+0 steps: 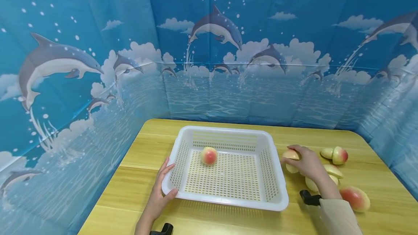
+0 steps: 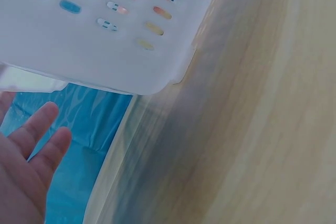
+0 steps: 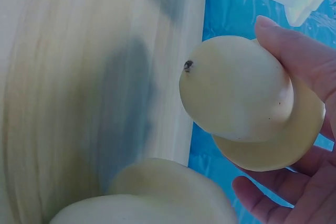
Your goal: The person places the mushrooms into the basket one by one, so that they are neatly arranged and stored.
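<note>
A white plastic basket with slotted walls stands mid-table, one red-and-yellow peach inside at the left. My left hand rests at its near left corner, thumb on the rim and fingers spread along the left side. In the left wrist view, two fingers stretch out beside the basket wall. Right of the basket, my right hand grips a peach between thumb and fingers. A second pale fruit overlaps the held one in the right wrist view; I cannot tell whether both are held.
Several more fruits lie on the right of the table: a long pale one under my wrist, a red-tipped one farther back and a large red-cheeked peach by my sleeve. A blue dolphin-print curtain surrounds the wooden table.
</note>
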Tool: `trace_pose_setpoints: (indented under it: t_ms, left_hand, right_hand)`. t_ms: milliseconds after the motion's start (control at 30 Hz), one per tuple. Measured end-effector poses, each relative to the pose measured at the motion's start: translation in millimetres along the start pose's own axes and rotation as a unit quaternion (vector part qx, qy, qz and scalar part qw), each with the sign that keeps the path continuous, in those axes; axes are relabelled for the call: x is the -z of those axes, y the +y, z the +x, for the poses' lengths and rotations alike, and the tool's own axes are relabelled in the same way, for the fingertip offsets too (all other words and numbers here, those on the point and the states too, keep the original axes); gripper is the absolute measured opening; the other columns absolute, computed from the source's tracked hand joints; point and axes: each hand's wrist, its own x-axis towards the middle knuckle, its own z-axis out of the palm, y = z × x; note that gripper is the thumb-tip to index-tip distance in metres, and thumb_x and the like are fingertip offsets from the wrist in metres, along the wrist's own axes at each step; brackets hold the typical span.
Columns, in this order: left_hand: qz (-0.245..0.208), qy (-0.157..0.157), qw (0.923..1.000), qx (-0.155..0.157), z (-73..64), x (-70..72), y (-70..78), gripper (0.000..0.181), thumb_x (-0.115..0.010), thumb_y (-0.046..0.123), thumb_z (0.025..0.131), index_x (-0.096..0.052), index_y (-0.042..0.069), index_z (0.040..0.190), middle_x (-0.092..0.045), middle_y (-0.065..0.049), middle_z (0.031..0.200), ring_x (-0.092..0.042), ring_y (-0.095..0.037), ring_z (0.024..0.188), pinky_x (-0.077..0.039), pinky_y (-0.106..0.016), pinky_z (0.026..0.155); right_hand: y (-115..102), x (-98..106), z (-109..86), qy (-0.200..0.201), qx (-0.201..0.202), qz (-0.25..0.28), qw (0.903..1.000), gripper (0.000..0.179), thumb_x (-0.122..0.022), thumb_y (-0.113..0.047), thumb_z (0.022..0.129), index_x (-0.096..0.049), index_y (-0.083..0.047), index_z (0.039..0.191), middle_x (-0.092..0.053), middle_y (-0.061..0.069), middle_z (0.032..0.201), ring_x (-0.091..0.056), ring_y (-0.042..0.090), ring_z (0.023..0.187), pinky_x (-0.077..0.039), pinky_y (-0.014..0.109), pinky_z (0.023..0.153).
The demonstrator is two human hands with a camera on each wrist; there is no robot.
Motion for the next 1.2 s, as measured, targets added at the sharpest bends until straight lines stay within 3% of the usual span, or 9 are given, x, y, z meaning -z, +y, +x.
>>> trace_pose_setpoints:
  t_ms: [167,267,500,833,1200]
  left_hand:
    - [0.003,0.002,1.0000,-0.005,-0.1,-0.8,-1.6,0.068,-0.062,0.010,0.082,-0.035,0.014,0.144,-0.005,-0.007,0.158,-0.011,-0.039,0.138,-0.031,-0.058,0.097]
    - [-0.002,0.003,1.0000,-0.008,0.1,-1.1,-1.9,0.068,-0.061,0.010,0.081,-0.035,0.014,0.144,-0.005,-0.005,0.158,-0.010,-0.039,0.138,-0.028,-0.064,0.096]
    - [-0.007,0.003,1.0000,-0.006,0.3,-1.4,-0.5,0.068,-0.061,0.010,0.081,-0.035,0.015,0.144,-0.006,0.000,0.158,-0.010,-0.038,0.138,-0.029,-0.063,0.096]
    - [0.006,0.006,1.0000,0.000,-0.2,-1.2,2.0,0.068,-0.061,0.010,0.081,-0.036,0.017,0.144,-0.006,-0.006,0.158,-0.013,-0.038,0.138,-0.033,-0.052,0.097]
    - [-0.009,0.005,0.9999,-0.003,0.2,-1.6,0.7,0.068,-0.061,0.009,0.081,-0.036,0.017,0.144,-0.006,-0.004,0.158,-0.009,-0.039,0.139,-0.026,-0.062,0.097]
  right_hand:
    - [-3.1,5.3,0.1,0.008,0.007,0.004,0.9999,0.073,-0.070,-0.047,0.082,-0.051,0.004,0.130,-0.050,0.033,0.126,-0.044,0.052,0.113,-0.038,0.065,0.086]
    - [-3.6,8.6,1.1,0.012,0.012,0.005,0.9998,0.072,-0.068,-0.046,0.083,-0.050,0.005,0.131,-0.050,0.032,0.127,-0.043,0.052,0.114,-0.037,0.065,0.087]
    - [-6.8,15.4,2.1,0.027,0.015,-0.002,0.9995,0.072,-0.068,-0.045,0.085,-0.049,0.005,0.132,-0.048,0.033,0.128,-0.042,0.053,0.114,-0.036,0.066,0.088]
    - [-22.3,26.3,4.1,0.065,0.039,-0.007,0.9971,0.072,-0.067,-0.047,0.085,-0.050,0.005,0.131,-0.049,0.031,0.127,-0.042,0.052,0.113,-0.035,0.067,0.086]
    - [-39.7,34.9,7.3,0.075,0.056,-0.009,0.9955,0.067,-0.067,-0.044,0.086,-0.051,0.004,0.130,-0.052,0.030,0.124,-0.046,0.049,0.110,-0.039,0.064,0.082]
